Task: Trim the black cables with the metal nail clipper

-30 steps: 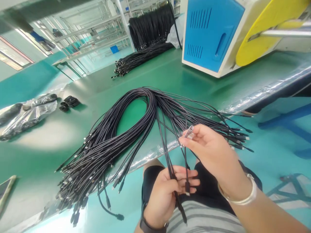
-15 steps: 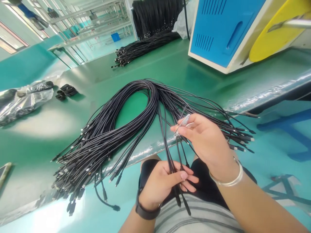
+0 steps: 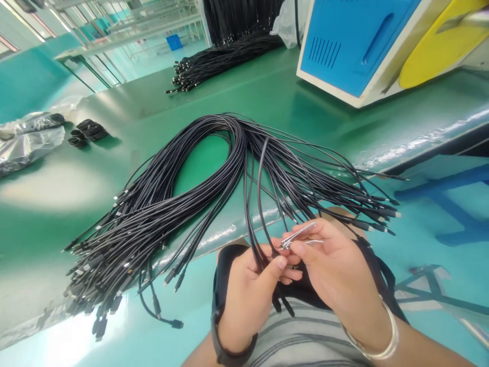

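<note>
Green bench (image 3: pixel 244 97): black cables (image 3: pixel 259 204) thru L grip (image 3: pixel 252 290).

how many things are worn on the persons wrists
2: a black strap on the left wrist and a silver bangle on the right wrist. Others could be hidden on the far side of either wrist.

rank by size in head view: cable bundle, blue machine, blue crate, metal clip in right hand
Cable bundle and blue machine: cannot rank, the machine runs out of frame. Then the metal clip, in the right hand. Smallest, the blue crate, far off.
</note>
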A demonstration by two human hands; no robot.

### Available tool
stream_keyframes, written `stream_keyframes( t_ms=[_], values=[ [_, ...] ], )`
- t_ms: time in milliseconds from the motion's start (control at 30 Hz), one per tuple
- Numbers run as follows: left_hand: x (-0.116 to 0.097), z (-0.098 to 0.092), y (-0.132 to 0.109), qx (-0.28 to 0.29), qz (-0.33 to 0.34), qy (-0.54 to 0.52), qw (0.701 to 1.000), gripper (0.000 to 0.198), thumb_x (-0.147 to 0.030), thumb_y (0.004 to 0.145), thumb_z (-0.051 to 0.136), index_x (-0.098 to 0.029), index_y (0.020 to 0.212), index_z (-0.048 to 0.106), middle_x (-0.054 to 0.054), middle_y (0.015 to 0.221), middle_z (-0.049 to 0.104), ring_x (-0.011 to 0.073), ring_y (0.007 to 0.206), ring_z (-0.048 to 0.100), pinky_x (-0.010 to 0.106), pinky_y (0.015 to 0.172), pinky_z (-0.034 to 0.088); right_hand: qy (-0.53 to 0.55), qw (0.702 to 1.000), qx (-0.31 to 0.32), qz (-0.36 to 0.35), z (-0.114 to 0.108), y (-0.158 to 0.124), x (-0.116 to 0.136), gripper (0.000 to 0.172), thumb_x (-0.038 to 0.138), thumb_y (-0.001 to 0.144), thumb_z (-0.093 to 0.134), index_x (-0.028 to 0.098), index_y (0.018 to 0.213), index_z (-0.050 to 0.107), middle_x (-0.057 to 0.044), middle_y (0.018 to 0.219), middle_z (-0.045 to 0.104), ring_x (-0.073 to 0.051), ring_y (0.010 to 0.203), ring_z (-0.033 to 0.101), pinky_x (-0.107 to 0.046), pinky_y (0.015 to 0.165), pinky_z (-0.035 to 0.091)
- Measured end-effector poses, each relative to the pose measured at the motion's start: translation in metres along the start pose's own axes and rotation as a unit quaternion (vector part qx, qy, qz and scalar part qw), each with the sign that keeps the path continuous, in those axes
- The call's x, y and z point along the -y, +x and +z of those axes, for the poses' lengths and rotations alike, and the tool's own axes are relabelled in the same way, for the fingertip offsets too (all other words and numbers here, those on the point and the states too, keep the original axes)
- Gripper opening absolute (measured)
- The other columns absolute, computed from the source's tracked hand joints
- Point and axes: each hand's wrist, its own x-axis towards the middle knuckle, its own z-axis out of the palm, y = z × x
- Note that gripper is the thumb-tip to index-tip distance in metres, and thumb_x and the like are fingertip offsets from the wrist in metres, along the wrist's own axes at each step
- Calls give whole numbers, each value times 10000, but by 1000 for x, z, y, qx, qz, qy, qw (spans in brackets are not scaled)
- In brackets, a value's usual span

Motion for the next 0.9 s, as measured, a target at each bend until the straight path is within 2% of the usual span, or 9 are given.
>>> stream_keyframes(
  t_ms=[167, 300, 567, 700, 833, 900],
  values=[
    [2, -2, -1, 13, 0, 20, 1000, 169, -291, 864, 676, -135, 923, 707, 58, 722, 757, 157, 648, 726, 218, 630, 569, 4, 1000, -1, 21, 1, 0, 1, 166, 231, 758, 805, 207, 826, 656, -18, 823, 726, -116, 575, 651, -240, 469, 566],
    [4, -3, -1, 14, -6, 19, 1000, 145, -265, 869, 667, -137, 934, 690, 78, 842, 776, 167, 684, 737, 227, 643, 572, 6, 999, -6, 35, 2, 0, 2, 178, 248, 746, 814, 210, 827, 661, -18, 794, 722, -143, 623, 673, -248, 488, 569],
    [6, -5, 1, 32, -10, 4, 999, 104, -222, 881, 651, -140, 912, 707, 76, 890, 779, 160, 736, 745, 206, 669, 568, -22, 999, -12, 39, 0, 4, 3, 188, 250, 738, 817, 198, 788, 644, -3, 711, 709, -141, 567, 671, -246, 477, 570],
    [10, -6, 2, 87, -30, -101, 991, 126, -244, 863, 687, -127, 909, 698, 91, 863, 783, 146, 678, 747, 167, 618, 559, -26, 998, -57, 11, 2, 0, 5, 180, 271, 732, 821, 207, 778, 659, -15, 717, 719, -173, 629, 709, -249, 496, 585],
    [19, -9, 3, 185, -51, -254, 948, 223, -325, 830, 726, -122, 910, 678, 96, 755, 780, 167, 570, 736, 170, 527, 560, -6, 1000, -5, 19, 4, -8, 10, 117, 265, 767, 790, 255, 836, 695, -14, 779, 739, -152, 561, 685, -225, 416, 552],
    [22, -10, 4, 217, -66, -305, 925, 237, -337, 834, 720, -114, 903, 679, 106, 744, 779, 182, 551, 734, 170, 494, 555, -18, 1000, 22, 9, 2, -12, 11, 111, 252, 773, 785, 273, 851, 709, -25, 832, 759, -170, 614, 710, -239, 447, 579]
  ],
)
